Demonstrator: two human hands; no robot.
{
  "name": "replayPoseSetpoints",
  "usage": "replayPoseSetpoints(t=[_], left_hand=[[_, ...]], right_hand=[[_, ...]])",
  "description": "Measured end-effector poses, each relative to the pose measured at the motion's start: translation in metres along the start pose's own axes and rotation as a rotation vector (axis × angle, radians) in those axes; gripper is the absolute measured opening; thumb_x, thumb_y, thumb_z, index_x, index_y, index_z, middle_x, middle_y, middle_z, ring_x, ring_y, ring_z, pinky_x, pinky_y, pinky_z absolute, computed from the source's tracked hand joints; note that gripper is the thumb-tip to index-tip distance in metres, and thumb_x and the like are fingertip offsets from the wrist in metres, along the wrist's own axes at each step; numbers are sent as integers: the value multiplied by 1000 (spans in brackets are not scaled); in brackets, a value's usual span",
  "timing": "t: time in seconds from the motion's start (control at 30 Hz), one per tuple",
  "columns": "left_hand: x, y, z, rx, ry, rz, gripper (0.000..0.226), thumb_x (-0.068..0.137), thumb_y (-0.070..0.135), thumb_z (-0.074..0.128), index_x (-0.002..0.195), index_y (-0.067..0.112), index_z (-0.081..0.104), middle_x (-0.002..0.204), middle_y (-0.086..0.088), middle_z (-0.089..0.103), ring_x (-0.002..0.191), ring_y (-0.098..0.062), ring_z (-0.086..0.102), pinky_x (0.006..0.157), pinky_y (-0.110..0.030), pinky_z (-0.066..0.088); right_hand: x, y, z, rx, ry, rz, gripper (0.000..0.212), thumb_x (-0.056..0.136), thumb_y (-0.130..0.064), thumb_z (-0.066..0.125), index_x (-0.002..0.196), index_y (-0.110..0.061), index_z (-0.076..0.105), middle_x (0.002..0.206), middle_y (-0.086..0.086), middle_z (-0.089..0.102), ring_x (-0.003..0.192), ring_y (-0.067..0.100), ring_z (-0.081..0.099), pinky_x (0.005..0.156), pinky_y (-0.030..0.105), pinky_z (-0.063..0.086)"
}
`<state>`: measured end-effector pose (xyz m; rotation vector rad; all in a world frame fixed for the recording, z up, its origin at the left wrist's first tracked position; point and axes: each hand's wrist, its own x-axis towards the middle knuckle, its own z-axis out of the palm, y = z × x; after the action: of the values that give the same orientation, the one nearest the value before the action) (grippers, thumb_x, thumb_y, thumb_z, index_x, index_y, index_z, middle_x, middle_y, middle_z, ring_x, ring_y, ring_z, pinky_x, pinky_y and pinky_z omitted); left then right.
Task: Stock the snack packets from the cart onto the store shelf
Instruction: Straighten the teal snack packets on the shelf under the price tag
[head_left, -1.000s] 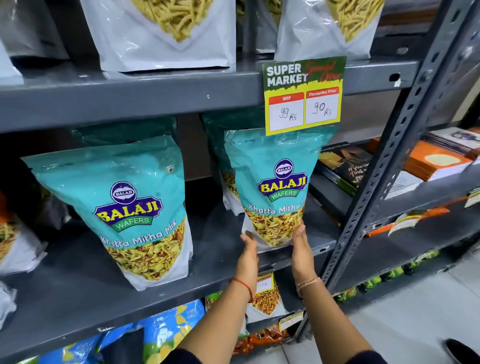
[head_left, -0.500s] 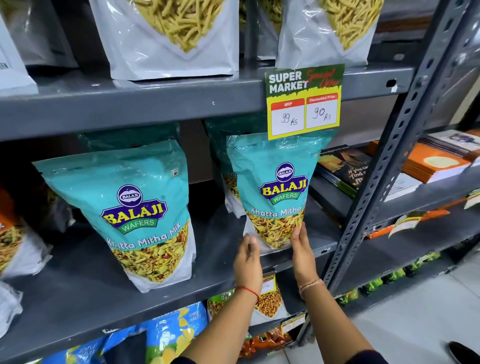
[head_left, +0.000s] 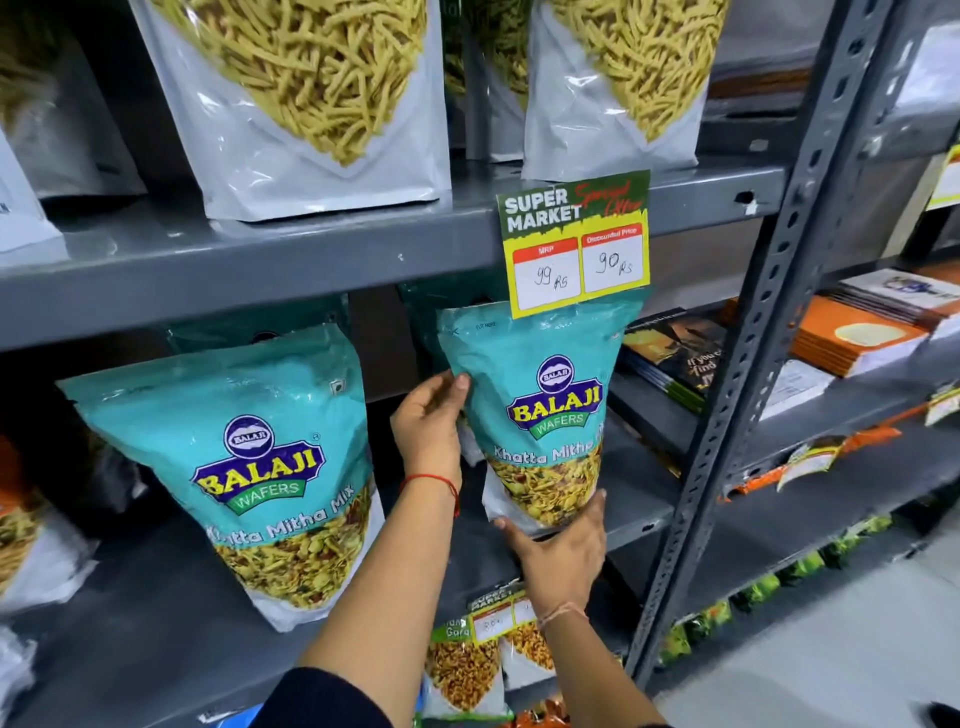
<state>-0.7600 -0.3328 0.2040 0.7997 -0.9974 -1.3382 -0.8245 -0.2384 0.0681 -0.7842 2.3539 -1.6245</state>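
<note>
A teal Balaji Khatta Mitha Mix packet (head_left: 545, 415) stands upright on the middle grey shelf (head_left: 639, 514), right of centre, under a price tag. My left hand (head_left: 428, 431) rests against the packet's left edge about halfway up, fingertips at the edge. My right hand (head_left: 563, 553) lies flat along the packet's bottom at the shelf lip, fingers pointing left and thumb up beside the lower right corner. Another teal packet stands behind this one, mostly hidden. A second, larger-looking teal packet (head_left: 249, 467) leans on the same shelf to the left. The cart is out of view.
White packets of yellow sev (head_left: 311, 104) stand on the shelf above. A yellow price tag (head_left: 576, 244) hangs over the packet's top. A slotted steel upright (head_left: 748, 374) stands just right. Books and orange boxes (head_left: 852, 332) fill the neighbouring rack. More snack packets (head_left: 462, 670) sit below.
My left hand has climbed from the packet's bottom to its left edge. My right hand has turned flat under the base. The camera has moved closer.
</note>
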Motion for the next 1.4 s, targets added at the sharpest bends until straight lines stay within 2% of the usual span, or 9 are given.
replayPoseSetpoints(t=[0.1, 0.27, 0.63, 0.73, 0.83, 0.9, 0.97, 1.13, 1.4], left_hand=[[3, 1, -1, -77, -4, -31, 21, 78, -6, 63, 99, -9, 63, 52, 14, 70, 50, 7, 61, 55, -7, 51], [4, 10, 4, -106, -13, -33, 24, 75, -9, 64, 66, 13, 63, 46, 13, 69, 49, 4, 62, 57, -11, 52], [7, 12, 1, -56, -22, -2, 17, 75, -6, 66, 69, 9, 65, 47, 16, 68, 51, 4, 62, 55, -9, 51], [5, 2, -11, 78, -96, -35, 22, 79, -2, 64, 101, -4, 64, 70, 13, 74, 59, 4, 64, 57, -6, 50], [-7, -28, -26, 269, -207, -148, 38, 81, -9, 58, 119, -7, 53, 116, -16, 63, 88, -14, 61, 70, -14, 51], [-16, -51, -31, 337, -224, -222, 41, 79, -17, 54, 120, -11, 51, 123, -28, 56, 94, -18, 55, 77, -23, 49], [-19, -69, -34, 386, -172, -241, 38, 78, -21, 53, 115, -12, 55, 112, -27, 63, 85, -18, 57, 78, -27, 47], [-15, -85, -37, 430, -118, -220, 25, 75, -20, 57, 95, -5, 61, 69, 2, 57, 59, -6, 58, 52, -2, 45], [-16, -99, -34, 371, 83, -287, 37, 79, -9, 60, 56, 19, 53, 59, -1, 54, 56, -13, 48, 55, -24, 40]], right_hand=[[0, 3, 4, -39, 16, 22, 119, 58, -59, 73, 142, -1, 10, 150, 22, 26, 137, 35, 25, 114, 44, 20], [2, 3, 3, -109, 18, 22, 116, 62, -57, 73, 142, -1, 11, 150, 20, 25, 138, 31, 26, 115, 40, 19], [1, -2, 1, -153, 20, 53, 116, 58, -57, 75, 140, 0, 16, 147, 21, 32, 136, 33, 30, 115, 41, 19], [2, -3, 0, -140, 7, 59, 115, 58, -55, 77, 139, 1, 17, 146, 22, 33, 135, 34, 31, 115, 43, 21], [2, -2, -5, -128, -15, 45, 114, 57, -53, 78, 140, 0, 20, 146, 21, 34, 135, 34, 33, 114, 43, 22], [3, 1, -8, -137, -31, 30, 112, 57, -51, 79, 139, -1, 22, 144, 20, 37, 133, 33, 34, 114, 43, 24], [4, 2, -11, -145, -39, 15, 109, 56, -49, 80, 138, -2, 24, 141, 20, 41, 131, 33, 37, 112, 46, 28], [4, 1, -12, -168, -46, 24, 109, 58, -49, 79, 137, -2, 23, 142, 18, 41, 132, 31, 36, 112, 44, 28], [3, 0, -12, -175, -57, 26, 106, 59, -50, 78, 137, -3, 23, 142, 17, 41, 133, 30, 35, 113, 44, 27]])
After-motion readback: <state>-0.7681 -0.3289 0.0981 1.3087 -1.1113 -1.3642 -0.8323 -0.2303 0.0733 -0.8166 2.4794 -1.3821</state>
